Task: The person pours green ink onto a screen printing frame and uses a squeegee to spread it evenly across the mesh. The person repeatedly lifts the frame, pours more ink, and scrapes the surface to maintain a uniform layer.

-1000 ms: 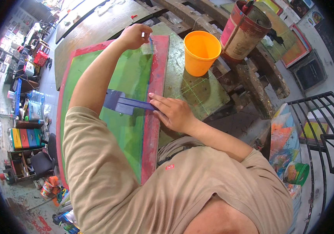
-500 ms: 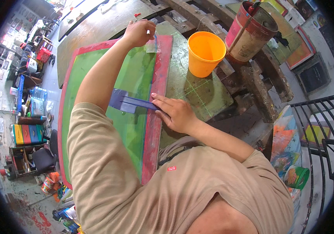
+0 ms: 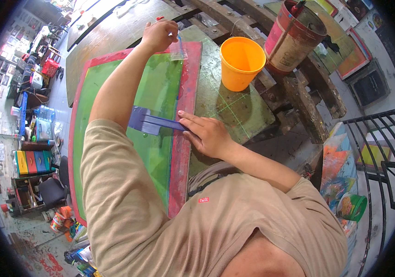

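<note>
A framed screen [image 3: 160, 76] with green mesh and a red-painted border lies before me, slanting on the worktable. At its far edge my left hand [image 3: 159, 36] is closed in a pinch on a small clear plastic piece [image 3: 179, 51] with a bluish edge, which hangs down over the red border. My right hand [image 3: 210, 136] grips the handle end of a blue spatula [image 3: 146, 121], thumb below and fingers above. Its wide blade lies over the green mesh, partly hidden by my left forearm. Wet-looking darker patches show on the mesh around the blade.
Right of the screen, an orange plastic cup [image 3: 239, 74] stands on a green gridded board [image 3: 232, 108]. Behind it is a large stained red bucket [image 3: 292, 44] with a stick in it. Heavy beams [image 3: 305, 108] run past the board. A black metal railing [image 3: 377, 147] rises at right.
My left hand has shifted slightly left, with the clear plastic piece still at its fingers. My right hand and the spatula have barely moved.
</note>
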`<act>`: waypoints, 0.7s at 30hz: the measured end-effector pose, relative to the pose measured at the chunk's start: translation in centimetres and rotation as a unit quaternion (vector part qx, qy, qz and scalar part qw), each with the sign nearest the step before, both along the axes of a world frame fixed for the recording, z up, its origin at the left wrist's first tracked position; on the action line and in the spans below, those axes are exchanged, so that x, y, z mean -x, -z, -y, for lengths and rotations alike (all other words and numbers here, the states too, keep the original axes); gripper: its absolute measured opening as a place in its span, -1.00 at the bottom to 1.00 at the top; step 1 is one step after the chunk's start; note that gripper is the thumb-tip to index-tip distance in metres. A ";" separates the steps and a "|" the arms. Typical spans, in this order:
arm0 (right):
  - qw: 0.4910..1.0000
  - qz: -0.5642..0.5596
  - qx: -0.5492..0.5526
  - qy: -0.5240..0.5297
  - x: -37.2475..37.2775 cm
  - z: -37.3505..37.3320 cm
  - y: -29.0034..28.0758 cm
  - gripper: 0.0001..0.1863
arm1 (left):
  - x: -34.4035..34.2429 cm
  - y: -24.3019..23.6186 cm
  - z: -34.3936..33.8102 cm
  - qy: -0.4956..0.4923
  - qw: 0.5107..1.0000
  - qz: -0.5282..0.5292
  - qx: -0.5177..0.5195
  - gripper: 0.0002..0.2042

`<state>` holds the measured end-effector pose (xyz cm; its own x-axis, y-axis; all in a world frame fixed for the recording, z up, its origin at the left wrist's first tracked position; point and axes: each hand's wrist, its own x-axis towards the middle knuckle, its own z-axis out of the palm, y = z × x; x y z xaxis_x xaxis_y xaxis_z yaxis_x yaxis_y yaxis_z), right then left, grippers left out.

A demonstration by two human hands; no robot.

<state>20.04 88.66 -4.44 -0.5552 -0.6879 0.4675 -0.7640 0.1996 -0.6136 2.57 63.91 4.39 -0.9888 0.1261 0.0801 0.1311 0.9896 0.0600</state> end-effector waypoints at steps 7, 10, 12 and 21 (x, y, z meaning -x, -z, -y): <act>1.000 -0.007 -0.007 -0.001 0.0 0.0 0.1 -0.64 | 0.7 0.2 -0.1 -0.008 0.999 -0.017 0.037 -0.89; 1.000 -0.003 -0.012 -0.001 0.0 0.0 0.0 -0.64 | 1.2 0.8 0.3 -0.009 0.998 -0.044 0.053 -0.89; 1.000 0.003 -0.011 0.001 0.0 0.0 -0.2 -0.65 | 1.4 0.9 0.3 -0.013 0.997 -0.053 0.054 -0.89; 1.000 0.013 -0.020 0.002 -0.2 0.0 -0.2 -0.64 | 2.5 1.8 1.0 0.009 0.993 -0.108 0.035 -0.94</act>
<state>20.19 88.65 -4.26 -0.5690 -0.7038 0.4254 -0.7471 0.2263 -0.6249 0.11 62.90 2.58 -0.9470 0.1554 0.2812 0.1502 0.9878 -0.0398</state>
